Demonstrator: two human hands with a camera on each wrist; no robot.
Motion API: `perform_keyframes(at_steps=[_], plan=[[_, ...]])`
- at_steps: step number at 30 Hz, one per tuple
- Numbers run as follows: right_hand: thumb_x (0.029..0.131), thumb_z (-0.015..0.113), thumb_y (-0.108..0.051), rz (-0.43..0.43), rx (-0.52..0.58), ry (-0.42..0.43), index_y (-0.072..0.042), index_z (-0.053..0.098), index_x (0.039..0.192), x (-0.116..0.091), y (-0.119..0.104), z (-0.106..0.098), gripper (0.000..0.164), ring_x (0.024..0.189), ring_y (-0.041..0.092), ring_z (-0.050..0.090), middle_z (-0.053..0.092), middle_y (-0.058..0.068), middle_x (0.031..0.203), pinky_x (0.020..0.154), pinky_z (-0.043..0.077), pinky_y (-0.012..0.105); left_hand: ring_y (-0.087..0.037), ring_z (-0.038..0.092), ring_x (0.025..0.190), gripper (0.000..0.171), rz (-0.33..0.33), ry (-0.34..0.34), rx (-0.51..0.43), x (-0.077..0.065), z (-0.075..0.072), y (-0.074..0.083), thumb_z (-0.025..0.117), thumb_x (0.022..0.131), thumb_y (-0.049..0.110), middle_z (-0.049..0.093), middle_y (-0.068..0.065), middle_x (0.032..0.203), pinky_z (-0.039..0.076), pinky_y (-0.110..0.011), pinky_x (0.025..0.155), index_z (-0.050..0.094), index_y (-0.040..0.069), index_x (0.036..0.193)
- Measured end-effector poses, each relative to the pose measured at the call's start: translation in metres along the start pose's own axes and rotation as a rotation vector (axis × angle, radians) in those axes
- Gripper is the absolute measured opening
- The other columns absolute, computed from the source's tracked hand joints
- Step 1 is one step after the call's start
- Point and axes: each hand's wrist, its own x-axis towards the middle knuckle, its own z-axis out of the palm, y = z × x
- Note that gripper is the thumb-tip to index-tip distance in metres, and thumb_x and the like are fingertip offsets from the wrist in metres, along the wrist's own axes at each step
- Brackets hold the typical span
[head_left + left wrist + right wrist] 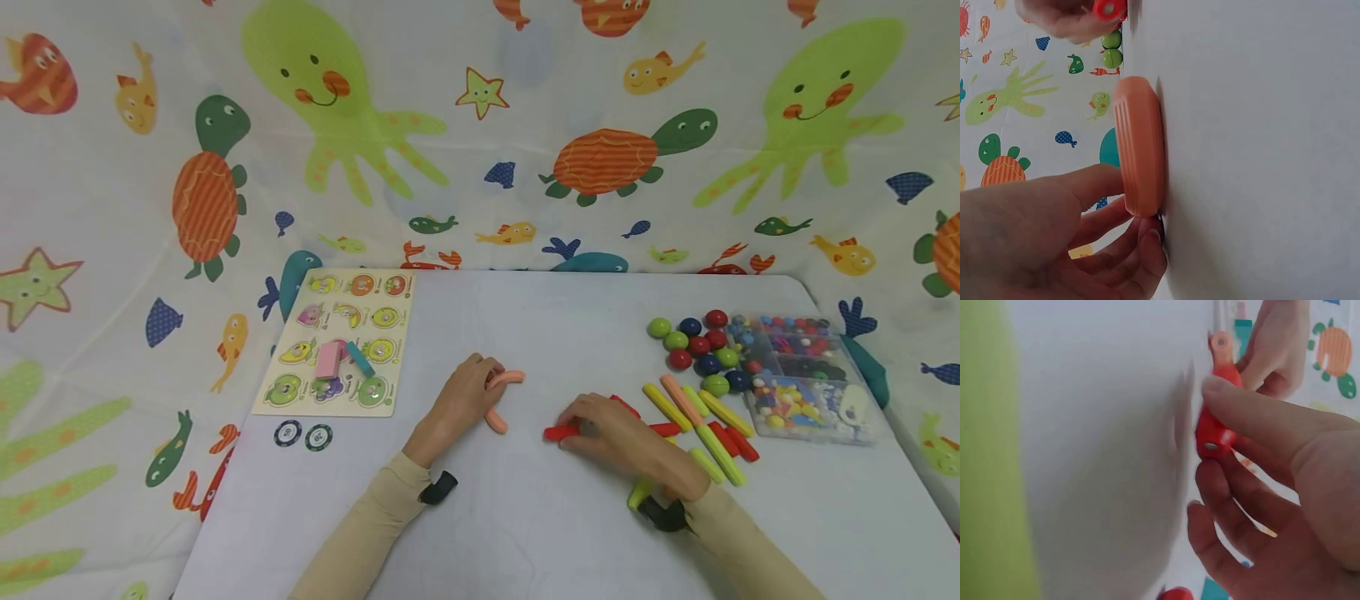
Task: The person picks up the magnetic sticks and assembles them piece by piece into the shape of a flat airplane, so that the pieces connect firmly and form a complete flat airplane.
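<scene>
A peach-coloured ribbed modelling clay stick [1138,147], bent into a curve, lies on the white table left of centre. My left hand [467,397] holds it, with the thumb and fingers at its near side in the left wrist view. My right hand [615,433] pinches a red modelling clay stick [1216,425] between thumb and fingers, just right of the peach one. Beneath and behind the right hand lie more red sticks [664,429] and a yellow-green stick [639,493], partly covered by the hand and wrist.
Several yellow, green, peach and red clay sticks [718,452] lie to the right. Behind them are coloured balls [679,359] and a clear compartment box [817,433] of beads. At left, a fruit puzzle board [384,367] carries pink and teal blocks, with two round chips [318,437] in front.
</scene>
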Motion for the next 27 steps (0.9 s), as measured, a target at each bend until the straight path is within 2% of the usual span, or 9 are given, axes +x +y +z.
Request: perform_keyframes(at_steps=[5,8,18,27], plan=[[0.087,0.081,-0.023,0.043,0.004,0.113,-0.019,0.071,0.110,0.015,-0.001,-0.006,0.025,0.089,0.008,0.059,0.066,-0.011,0.098,0.081,0.054,0.027,-0.016,0.050,0.080,0.016,-0.007,0.003,0.014,0.001,0.000,-0.002,0.067,0.097,0.016,0.057,-0.003,0.089,0.045,-0.030,0.075,0.069,0.004,0.108],[0.087,0.081,-0.020,0.055,-0.014,0.153,-0.015,0.071,0.110,0.026,0.000,-0.009,0.026,0.088,0.011,0.061,0.067,-0.007,0.097,0.080,0.055,0.029,-0.015,0.050,0.080,0.015,-0.010,0.006,0.003,0.001,0.000,-0.002,0.067,0.097,0.016,0.056,-0.003,0.088,0.045,-0.029,0.074,0.069,0.004,0.107],[0.087,0.081,-0.017,0.101,-0.044,0.170,-0.009,0.070,0.108,0.056,0.002,-0.007,0.024,0.084,0.013,0.060,0.068,0.002,0.094,0.080,0.055,0.034,-0.014,0.049,0.077,0.013,0.020,0.021,-0.017,0.001,0.001,-0.002,0.067,0.096,0.014,0.055,-0.003,0.084,0.044,-0.027,0.070,0.068,0.003,0.104],[0.088,0.080,-0.017,0.136,-0.037,0.131,-0.009,0.070,0.107,0.068,0.003,-0.003,0.023,0.083,0.014,0.058,0.067,0.002,0.094,0.080,0.054,0.033,-0.014,0.049,0.077,0.011,0.019,0.022,-0.013,0.001,-0.001,-0.001,0.067,0.095,0.012,0.054,-0.003,0.084,0.044,-0.026,0.070,0.068,0.003,0.102]])
